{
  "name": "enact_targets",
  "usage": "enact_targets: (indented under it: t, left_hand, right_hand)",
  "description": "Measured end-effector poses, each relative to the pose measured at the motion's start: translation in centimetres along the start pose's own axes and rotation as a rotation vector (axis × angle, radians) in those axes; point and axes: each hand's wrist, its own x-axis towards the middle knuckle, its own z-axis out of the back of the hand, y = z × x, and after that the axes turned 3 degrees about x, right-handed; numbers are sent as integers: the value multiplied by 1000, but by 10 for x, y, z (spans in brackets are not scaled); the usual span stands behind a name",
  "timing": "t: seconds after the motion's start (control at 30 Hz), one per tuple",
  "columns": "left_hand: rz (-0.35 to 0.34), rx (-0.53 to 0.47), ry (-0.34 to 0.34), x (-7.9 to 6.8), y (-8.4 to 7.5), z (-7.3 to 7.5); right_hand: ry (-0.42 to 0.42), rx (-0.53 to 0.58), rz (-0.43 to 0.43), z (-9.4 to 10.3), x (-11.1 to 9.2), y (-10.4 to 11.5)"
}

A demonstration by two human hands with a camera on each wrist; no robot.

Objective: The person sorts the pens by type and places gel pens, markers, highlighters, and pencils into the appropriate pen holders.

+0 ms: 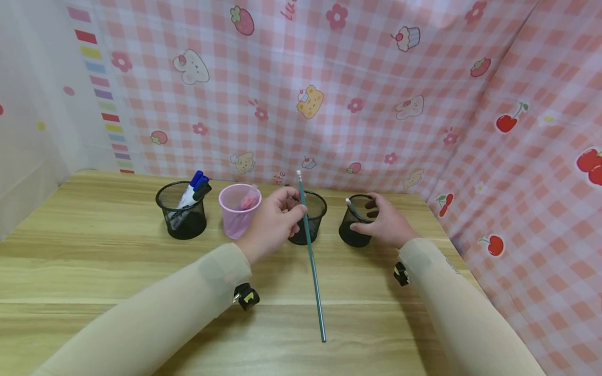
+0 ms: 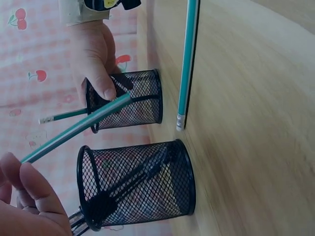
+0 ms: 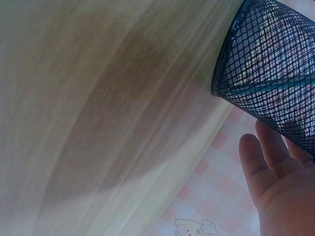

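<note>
My left hand (image 1: 275,222) pinches a green pencil (image 2: 74,132) between thumb and fingers, its white eraser end upward. In the head view it lines up with a second green pencil (image 1: 317,297), which lies flat on the table. Behind the left hand stands a black mesh pen holder (image 1: 314,222); dark, slim items with silvery ends (image 2: 78,221) lean in it. My right hand (image 1: 388,222) grips the rightmost black mesh pen holder (image 1: 354,232), thumb on the near side and fingers around the far side. One green pencil with a white eraser (image 2: 69,115) leans inside that holder.
A pink pen holder (image 1: 232,222) with a pink item inside stands left of the left hand. Farther left, another black mesh pen holder (image 1: 188,227) carries markers (image 1: 190,196) with blue and black caps. A checked cloth (image 1: 282,104) hangs behind the wooden table (image 1: 141,282).
</note>
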Motion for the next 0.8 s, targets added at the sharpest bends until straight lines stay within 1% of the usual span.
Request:
enact_targets:
  t: [0.23,0.47,0.63,0.8]
  left_hand:
    - [-39,-99,-96,5,1,-8]
    - [-53,-204,-198,10,-1,-18]
    - [-73,-240,-260,13,-1,-26]
    - [-76,-259,-290,15,0,-32]
  right_hand:
    - [3,16,3,0,0,0]
    - [6,18,10,1,0,1]
    - [1,16,11,1,0,1]
    - [4,15,10,1,0,1]
